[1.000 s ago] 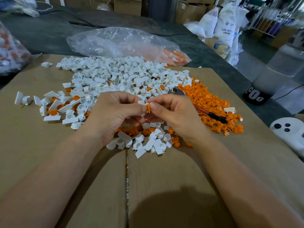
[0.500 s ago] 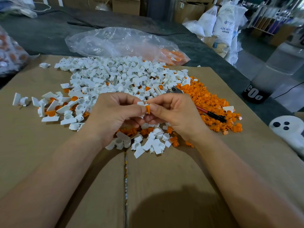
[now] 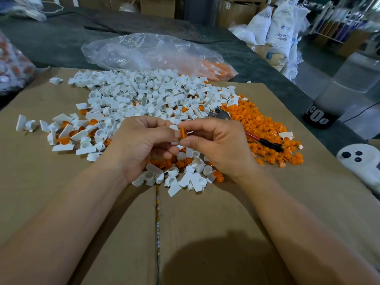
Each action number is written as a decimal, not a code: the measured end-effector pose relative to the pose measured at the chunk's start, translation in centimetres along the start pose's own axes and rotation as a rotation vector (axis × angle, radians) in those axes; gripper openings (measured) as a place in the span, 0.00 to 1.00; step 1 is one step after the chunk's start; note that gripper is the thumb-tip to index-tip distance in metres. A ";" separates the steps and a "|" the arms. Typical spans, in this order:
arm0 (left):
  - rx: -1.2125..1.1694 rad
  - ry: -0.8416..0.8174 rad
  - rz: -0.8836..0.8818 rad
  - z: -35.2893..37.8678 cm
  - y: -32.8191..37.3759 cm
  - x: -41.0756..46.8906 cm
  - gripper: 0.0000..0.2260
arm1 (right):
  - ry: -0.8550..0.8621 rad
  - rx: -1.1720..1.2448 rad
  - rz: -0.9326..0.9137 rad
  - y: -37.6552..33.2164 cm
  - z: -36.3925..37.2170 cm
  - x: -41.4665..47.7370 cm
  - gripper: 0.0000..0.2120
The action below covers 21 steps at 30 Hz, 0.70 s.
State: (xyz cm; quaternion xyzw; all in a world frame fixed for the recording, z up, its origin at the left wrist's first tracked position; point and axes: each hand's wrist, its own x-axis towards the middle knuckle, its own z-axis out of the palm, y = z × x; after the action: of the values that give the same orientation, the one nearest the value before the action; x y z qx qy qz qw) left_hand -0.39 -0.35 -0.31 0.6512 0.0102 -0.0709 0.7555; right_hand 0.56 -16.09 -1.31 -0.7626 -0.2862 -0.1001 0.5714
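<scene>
Over the desk point(image 3: 61, 182), right hand point(image 3: 216, 147) pinched the orange plug point(image 3: 182, 133), long axis upright, touching the white cap point(image 3: 174, 128) on its right; left hand point(image 3: 144, 145) grip was clamped on that cap.

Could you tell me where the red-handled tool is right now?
Head view: the red-handled tool lies on the orange pile, just right of the right hand.

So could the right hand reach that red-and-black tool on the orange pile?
Probably yes: the tool lies with its handle uncovered just beyond the right hand, on the orange pile. But that hand pinches an orange piece, so it would need to let go first.
</scene>
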 end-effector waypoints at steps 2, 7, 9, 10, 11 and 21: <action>-0.012 -0.003 -0.006 0.1 0.0 0.0 0.05 | 0.005 -0.048 -0.039 0.2 0.0 0.0 0.17; -0.019 -0.004 -0.006 0.2 0.0 -0.1 0.08 | 0.013 -0.139 -0.140 0.3 -0.2 0.1 0.16; -0.021 -0.005 -0.006 0.3 0.0 -0.1 0.07 | 0.020 -0.187 -0.167 0.3 -0.2 0.0 0.14; -0.024 -0.006 -0.009 0.3 0.0 -0.1 0.06 | 0.020 -0.209 -0.175 0.4 -0.2 0.0 0.13; -0.027 -0.007 -0.011 0.3 -0.1 0.0 0.05 | 0.018 -0.225 -0.178 0.4 -0.3 0.0 0.12; -0.035 -0.008 -0.018 0.2 -0.1 0.1 0.08 | -0.019 -0.213 -0.105 0.2 -0.3 0.0 0.14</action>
State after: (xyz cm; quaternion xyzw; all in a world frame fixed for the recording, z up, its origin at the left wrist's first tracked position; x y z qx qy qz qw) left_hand -0.29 -0.60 -0.40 0.6376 0.0141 -0.0800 0.7661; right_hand 0.73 -16.41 -1.41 -0.8038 -0.3189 -0.1526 0.4785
